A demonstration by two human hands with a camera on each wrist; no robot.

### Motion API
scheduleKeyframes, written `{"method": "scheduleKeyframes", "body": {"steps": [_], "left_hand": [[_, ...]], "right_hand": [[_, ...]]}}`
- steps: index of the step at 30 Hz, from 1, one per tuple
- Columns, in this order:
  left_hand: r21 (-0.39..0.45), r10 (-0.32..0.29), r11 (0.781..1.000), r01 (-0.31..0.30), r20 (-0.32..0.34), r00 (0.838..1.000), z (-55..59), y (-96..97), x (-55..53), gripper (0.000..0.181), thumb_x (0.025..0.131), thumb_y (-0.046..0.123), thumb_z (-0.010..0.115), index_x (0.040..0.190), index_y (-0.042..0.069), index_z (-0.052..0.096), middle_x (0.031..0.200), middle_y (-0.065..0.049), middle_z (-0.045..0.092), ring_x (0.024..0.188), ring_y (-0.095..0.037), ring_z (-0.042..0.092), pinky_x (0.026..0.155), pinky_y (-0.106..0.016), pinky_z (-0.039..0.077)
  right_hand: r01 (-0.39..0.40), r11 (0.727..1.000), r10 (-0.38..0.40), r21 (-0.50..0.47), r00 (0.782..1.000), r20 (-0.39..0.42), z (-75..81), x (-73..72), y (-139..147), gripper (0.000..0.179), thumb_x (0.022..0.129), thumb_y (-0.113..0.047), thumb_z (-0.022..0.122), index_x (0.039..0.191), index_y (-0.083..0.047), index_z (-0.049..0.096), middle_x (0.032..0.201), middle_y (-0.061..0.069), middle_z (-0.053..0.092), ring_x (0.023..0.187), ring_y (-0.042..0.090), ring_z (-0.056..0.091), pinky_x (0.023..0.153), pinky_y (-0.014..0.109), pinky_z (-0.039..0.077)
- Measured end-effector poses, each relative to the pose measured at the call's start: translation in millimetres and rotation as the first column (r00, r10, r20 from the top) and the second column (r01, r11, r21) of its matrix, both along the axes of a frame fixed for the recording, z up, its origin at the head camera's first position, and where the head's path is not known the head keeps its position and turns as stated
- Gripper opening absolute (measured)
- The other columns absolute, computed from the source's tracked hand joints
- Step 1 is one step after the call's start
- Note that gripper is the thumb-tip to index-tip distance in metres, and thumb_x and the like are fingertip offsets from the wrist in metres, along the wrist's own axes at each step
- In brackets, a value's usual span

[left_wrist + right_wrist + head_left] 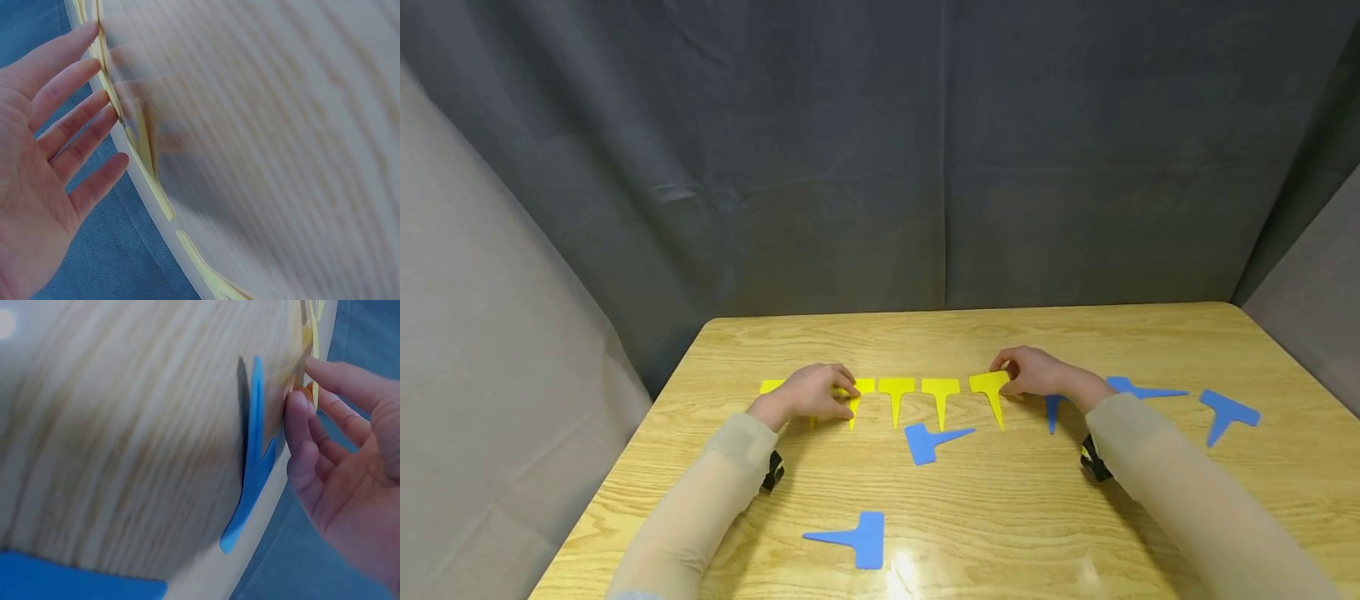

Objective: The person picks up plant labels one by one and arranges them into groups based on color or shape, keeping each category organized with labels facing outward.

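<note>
Several yellow T-shaped plant labels lie in a row across the table, stems toward me. My left hand (811, 390) is over the left part of the row, partly covering two labels. Its fairly straight fingers (75, 134) touch or hover just at a yellow label (865, 386). At the right end of the row, my right hand (1034, 372) pinches the right edge of a slightly tilted yellow plant label (988, 383) between thumb and fingers. Two middle labels, one yellow label (897, 387) and another yellow label (941, 388), lie between the hands.
Blue plant labels lie scattered: one blue label (922, 444) below the row, another blue label (869, 542) near the front, and a blue label (1228, 414) at the far right. A blue label (1052, 408) is partly under my right wrist. Dark curtain (880, 167) hangs behind the table (1000, 517).
</note>
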State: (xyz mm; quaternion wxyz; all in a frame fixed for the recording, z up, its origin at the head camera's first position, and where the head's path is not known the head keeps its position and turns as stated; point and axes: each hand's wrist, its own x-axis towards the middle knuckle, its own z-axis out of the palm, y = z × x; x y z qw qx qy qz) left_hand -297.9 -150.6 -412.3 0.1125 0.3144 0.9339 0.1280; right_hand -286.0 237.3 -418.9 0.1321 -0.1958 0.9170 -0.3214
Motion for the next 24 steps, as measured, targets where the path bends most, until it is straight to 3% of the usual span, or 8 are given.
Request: {"method": "scheduleKeyframes", "body": {"steps": [4, 12, 24], "left_hand": [[0.005, 0.000, 1.000, 0.000, 0.001, 1.000, -0.1, -0.5, -0.4, 0.035, 0.082, 0.027, 0.080, 0.115, 0.017, 0.074, 0.130, -0.003, 0.058, 0.121, -0.025, 0.053, 0.100, -0.041, 0.042], [0.014, -0.007, 1.000, 0.007, 0.001, 1.000, -2.6, -0.6, -0.4, 0.035, 0.082, 0.028, 0.080, 0.114, 0.016, 0.074, 0.128, -0.003, 0.058, 0.118, -0.025, 0.055, 0.098, -0.040, 0.043], [0.021, -0.010, 1.000, 0.010, 0.000, 1.000, -4.1, -0.5, -1.1, 0.034, 0.082, 0.028, 0.080, 0.114, 0.017, 0.074, 0.129, -0.002, 0.058, 0.117, -0.025, 0.055, 0.098, -0.040, 0.043]], "right_hand": [[-0.009, 0.998, 0.013, 0.066, 0.998, -0.060, 1.0, 0.0, -1.8, 0.030, 0.082, -0.005, 0.075, 0.109, 0.003, 0.063, 0.077, 0.004, 0.054, 0.062, 0.016, 0.046, 0.059, 0.030, 0.040], [0.003, 0.988, 0.012, 0.156, 0.995, -0.097, 0.7, -0.5, -3.4, 0.028, 0.080, -0.012, 0.079, 0.104, -0.002, 0.068, 0.089, 0.007, 0.060, 0.078, 0.020, 0.051, 0.072, 0.037, 0.044], [0.007, 0.990, 0.004, 0.138, 0.997, -0.082, 0.1, 0.9, -2.8, 0.025, 0.080, -0.010, 0.079, 0.102, -0.003, 0.069, 0.090, 0.005, 0.060, 0.080, 0.019, 0.051, 0.074, 0.035, 0.044]]}}
